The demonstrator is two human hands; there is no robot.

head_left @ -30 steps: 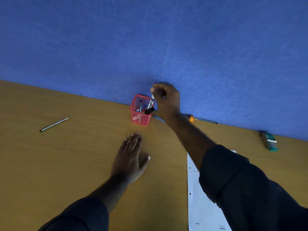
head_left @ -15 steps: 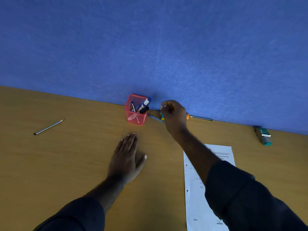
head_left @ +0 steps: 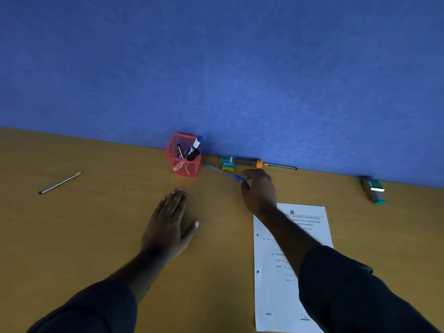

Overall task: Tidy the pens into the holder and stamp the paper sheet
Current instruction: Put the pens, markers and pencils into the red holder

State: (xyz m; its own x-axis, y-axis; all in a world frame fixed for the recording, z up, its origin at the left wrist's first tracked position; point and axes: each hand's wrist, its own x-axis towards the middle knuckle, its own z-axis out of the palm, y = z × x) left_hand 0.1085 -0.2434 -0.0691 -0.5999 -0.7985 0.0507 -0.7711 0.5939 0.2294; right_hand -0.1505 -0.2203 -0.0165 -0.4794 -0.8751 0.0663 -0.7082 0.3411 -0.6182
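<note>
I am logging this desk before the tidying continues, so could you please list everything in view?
pen holder: 1, red mesh, by the blue partition, holding a blue-capped marker, a black marker and more
blue pen: 1, right of the holder, its end at the right hand's fingers
erasers: 2, teal and yellow-green, by the partition
orange-ended tube: 1, beside the erasers
pencils: 2, dark; pencil far left, pencil by the partition
stamp: 1, teal, far right
paper sheet: 1, white, printed, under the right arm
desk: 1, wooden
left hand: flat on desk
right hand: at the pen
</note>
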